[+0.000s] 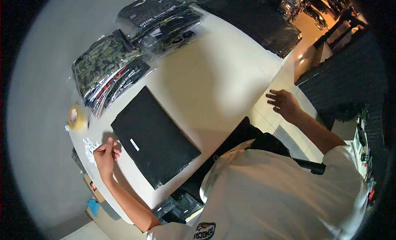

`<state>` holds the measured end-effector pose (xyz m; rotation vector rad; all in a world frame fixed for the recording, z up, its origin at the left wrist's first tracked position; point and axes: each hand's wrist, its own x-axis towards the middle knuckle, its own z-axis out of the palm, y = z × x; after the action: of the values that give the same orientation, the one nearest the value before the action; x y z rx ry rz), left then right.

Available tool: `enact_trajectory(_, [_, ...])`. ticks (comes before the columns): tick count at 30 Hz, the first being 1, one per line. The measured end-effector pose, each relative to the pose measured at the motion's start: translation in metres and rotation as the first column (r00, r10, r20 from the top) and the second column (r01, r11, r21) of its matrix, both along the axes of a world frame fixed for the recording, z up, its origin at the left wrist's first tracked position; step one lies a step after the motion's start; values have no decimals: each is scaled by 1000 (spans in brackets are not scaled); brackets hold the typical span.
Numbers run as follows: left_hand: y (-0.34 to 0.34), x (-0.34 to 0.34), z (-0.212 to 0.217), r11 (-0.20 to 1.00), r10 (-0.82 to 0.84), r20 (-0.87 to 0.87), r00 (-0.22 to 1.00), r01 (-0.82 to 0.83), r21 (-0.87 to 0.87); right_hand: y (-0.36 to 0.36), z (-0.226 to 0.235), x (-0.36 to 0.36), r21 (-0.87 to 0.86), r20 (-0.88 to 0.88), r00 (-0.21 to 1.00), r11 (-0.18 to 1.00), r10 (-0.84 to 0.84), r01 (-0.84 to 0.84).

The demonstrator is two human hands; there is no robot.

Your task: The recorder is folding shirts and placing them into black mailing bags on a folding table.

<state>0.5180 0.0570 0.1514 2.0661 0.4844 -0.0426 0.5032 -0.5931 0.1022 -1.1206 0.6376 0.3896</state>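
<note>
The black bag (154, 137) lay flat on the table (218, 81), just right of the left hand (106, 154), whose fingers were pinched together, perhaps on a bit of tape. The tape roll (75, 117) sat just beyond them. The right hand (284, 102) hovered off the table edge, fingers spread, holding nothing.

Fingertips of the left hand (106, 152) are pinched together, but whatever lies between them is too small to make out — the white scraps (89, 148) just beside it are equally unresolved in shape. The lower edge of the black flat package (154, 137) runs over the table (214, 79) rim, and the person's torso hides the dark items (177, 207) beneath that rim. The far stack of dark bagged garments (251, 17) is cut off by the upper edge — the shelving (321, 13) beyond is blurred.
</note>
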Motion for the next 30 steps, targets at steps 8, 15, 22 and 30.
enact_trajectory(8, [-5, 1, -8, 999, 32, 27, 999, -32, -9, 3, 5, 15, -45, 66, 969, 970, -237, 240])
enact_trajectory(15, [-4, 3, -10, 999, 41, 24, 999, -40, -29, 13, 23, 15, -1, 118, 968, 975, -221, 223])
enact_trajectory(22, [0, 2, -11, 997, 26, 29, 999, -23, -80, 16, 23, 15, -11, 126, 968, 976, -215, 218])
enact_trajectory(30, [-4, 1, -8, 998, 31, 8, 999, -31, -62, 12, 13, 18, 16, 110, 966, 973, -233, 232])
